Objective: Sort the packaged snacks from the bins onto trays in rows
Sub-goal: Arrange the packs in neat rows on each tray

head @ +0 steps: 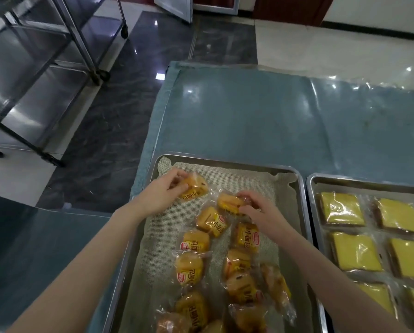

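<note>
Head camera: the left hand (162, 194) curls its fingers round a wrapped bun (194, 188) at 11 o'clock on the lined tray (227, 162). The right hand (261, 209) pinches a second bun (227, 202) near 12 o'clock. More buns (196, 245) lie in two rough columns toward 6 o'clock. At 3 o'clock, a neighbouring tray (369, 180) holds yellow cake slices (342, 209).
</note>
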